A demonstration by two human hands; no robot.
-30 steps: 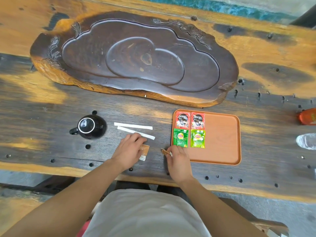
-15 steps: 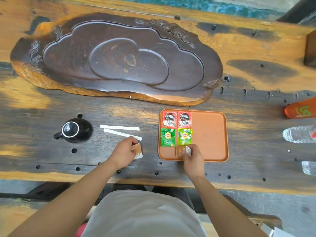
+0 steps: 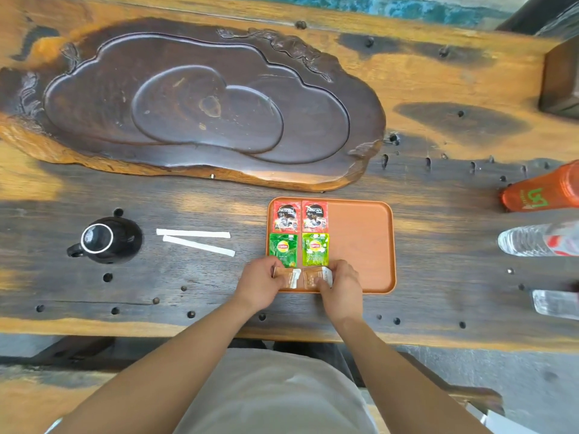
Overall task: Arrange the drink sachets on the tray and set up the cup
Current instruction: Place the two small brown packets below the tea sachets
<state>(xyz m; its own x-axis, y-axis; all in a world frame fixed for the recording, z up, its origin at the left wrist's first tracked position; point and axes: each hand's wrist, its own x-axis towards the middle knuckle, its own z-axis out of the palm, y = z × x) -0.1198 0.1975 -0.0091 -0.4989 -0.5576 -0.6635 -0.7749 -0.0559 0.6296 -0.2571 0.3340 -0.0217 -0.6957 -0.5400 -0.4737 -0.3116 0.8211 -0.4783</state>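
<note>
Brown sachets (image 3: 286, 277) (image 3: 313, 277) complete a third row on the tray (image 3: 360, 245); left hand (image 3: 258, 285) and right hand (image 3: 341, 288) each pinch one, aligning it under the green pair (image 3: 299, 249).

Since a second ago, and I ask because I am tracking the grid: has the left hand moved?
Yes. The left hand has moved right, from the table near the white sticks to the orange tray's near left corner, with its brown sachet.
</note>
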